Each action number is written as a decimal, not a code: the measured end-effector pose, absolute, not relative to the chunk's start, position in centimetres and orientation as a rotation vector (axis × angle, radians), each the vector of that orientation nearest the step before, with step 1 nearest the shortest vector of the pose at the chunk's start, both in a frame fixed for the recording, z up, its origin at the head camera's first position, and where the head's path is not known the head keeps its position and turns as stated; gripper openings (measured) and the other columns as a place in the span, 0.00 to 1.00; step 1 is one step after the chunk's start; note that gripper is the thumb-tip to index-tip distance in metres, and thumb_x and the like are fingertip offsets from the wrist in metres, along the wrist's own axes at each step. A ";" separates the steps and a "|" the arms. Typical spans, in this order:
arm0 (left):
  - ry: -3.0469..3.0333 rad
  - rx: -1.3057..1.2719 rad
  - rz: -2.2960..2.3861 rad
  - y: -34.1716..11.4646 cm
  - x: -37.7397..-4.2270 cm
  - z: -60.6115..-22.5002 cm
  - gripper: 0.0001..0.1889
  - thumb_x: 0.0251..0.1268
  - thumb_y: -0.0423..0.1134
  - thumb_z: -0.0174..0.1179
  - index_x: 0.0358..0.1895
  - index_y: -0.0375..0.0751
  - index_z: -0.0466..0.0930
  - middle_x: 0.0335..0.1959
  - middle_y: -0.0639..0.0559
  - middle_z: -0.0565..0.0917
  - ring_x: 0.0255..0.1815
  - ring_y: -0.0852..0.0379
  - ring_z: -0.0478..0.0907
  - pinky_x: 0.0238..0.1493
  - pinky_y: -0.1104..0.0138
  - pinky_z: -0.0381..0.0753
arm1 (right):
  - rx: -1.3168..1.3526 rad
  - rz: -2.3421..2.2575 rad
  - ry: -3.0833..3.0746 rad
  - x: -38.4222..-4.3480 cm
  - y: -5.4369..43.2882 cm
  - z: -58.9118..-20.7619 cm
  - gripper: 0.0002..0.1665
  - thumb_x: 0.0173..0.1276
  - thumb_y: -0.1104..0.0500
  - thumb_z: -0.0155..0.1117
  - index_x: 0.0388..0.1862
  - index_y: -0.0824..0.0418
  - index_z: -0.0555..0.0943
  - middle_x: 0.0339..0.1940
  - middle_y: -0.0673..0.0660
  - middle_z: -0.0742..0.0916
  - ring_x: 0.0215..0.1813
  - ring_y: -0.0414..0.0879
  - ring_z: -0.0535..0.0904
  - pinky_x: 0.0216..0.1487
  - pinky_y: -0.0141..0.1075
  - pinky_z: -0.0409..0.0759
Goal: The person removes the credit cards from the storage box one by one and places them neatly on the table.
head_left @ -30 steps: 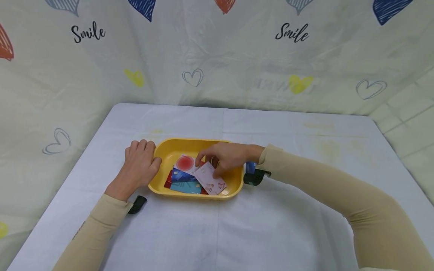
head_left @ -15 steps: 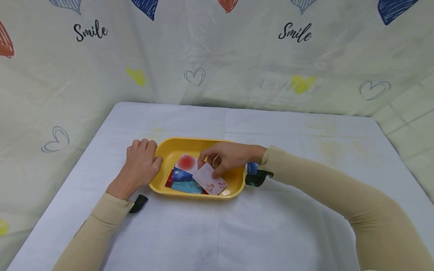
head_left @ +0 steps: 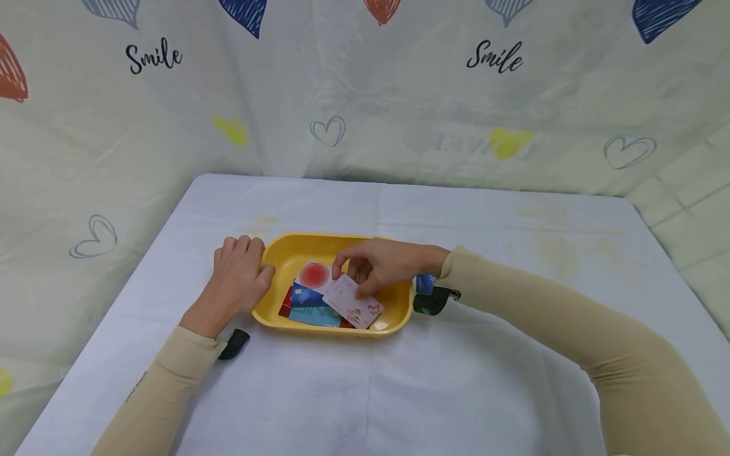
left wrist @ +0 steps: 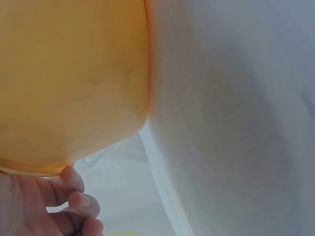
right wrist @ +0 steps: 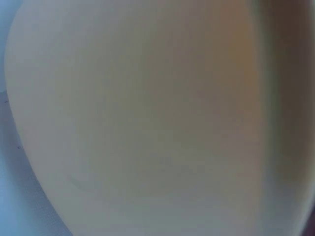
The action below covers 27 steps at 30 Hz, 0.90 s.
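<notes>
A yellow tray (head_left: pixel 393 316) stands on the white-covered table with several plastic cards in it. At its left end, my left hand (head_left: pixel 235 278) grips the rim; the left wrist view shows the curled fingers (left wrist: pixel 71 179) at the edge below the tray wall (left wrist: pixel 74 83). Over the tray's right half, my right hand (head_left: pixel 393 263) pinches a pink VIP card (head_left: pixel 352 304), thumb on its upper side. The pink card lies slanted over a light-blue card (head_left: pixel 313 315). Left of it are a dark-blue card (head_left: pixel 307 296) and a white card with a red disc (head_left: pixel 313 275).
Red pieces (head_left: pixel 285 307) peek out from under the cards. A wrist camera (head_left: pixel 431 300) hangs right beside the tray's right end, another (head_left: pixel 234 344) near its left front. A printed curtain (head_left: pixel 376 82) hangs behind the table. The right wrist view is mostly a blurred pale surface.
The pink card has turned and shifted very slightly under my right hand. My left hand stays at the tray's rim; the whole view has moved a little.
</notes>
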<state>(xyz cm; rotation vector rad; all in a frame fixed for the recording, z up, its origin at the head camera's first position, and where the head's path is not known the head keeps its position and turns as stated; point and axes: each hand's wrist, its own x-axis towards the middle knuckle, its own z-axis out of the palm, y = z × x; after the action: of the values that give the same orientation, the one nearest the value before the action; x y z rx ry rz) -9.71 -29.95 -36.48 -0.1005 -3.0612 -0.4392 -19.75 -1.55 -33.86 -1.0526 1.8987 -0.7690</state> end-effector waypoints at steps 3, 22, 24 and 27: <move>-3.054 -0.103 -0.440 -30.0 -9.7 -36.6 0.12 0.69 0.40 0.45 0.42 0.33 0.70 0.35 0.41 0.68 0.47 0.41 0.61 0.48 0.53 0.57 | -1.046 -0.781 1.924 -19.7 -1.4 -33.8 0.21 0.66 0.59 0.72 0.56 0.48 0.80 0.42 0.53 0.85 0.43 0.46 0.84 0.50 0.35 0.86; -3.035 -0.113 -0.432 -29.9 -9.5 -36.5 0.12 0.68 0.39 0.45 0.41 0.32 0.70 0.34 0.41 0.68 0.47 0.41 0.62 0.48 0.53 0.58 | -1.081 -0.828 1.961 -19.4 -0.8 -33.2 0.19 0.68 0.58 0.71 0.56 0.47 0.82 0.43 0.53 0.83 0.45 0.45 0.83 0.50 0.34 0.85; -3.036 -0.112 -0.428 -29.9 -9.5 -36.5 0.12 0.68 0.39 0.45 0.42 0.32 0.70 0.34 0.41 0.69 0.47 0.41 0.62 0.47 0.53 0.58 | -1.089 -0.828 1.954 -19.3 -0.7 -33.2 0.19 0.68 0.58 0.71 0.57 0.48 0.82 0.43 0.53 0.83 0.45 0.45 0.82 0.50 0.34 0.84; -3.032 -0.114 -0.426 -29.9 -9.4 -36.5 0.12 0.68 0.39 0.45 0.41 0.32 0.71 0.34 0.41 0.68 0.47 0.41 0.62 0.47 0.53 0.58 | -1.090 -0.828 1.949 -19.3 -0.6 -33.1 0.19 0.68 0.58 0.71 0.57 0.49 0.82 0.43 0.53 0.83 0.44 0.46 0.82 0.50 0.34 0.84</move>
<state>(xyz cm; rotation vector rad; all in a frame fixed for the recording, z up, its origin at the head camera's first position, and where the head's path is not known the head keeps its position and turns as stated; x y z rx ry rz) -9.44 -29.88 -36.50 -0.1141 -3.0319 -0.4265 -19.26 -0.63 -33.06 -1.0896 1.9495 -0.8282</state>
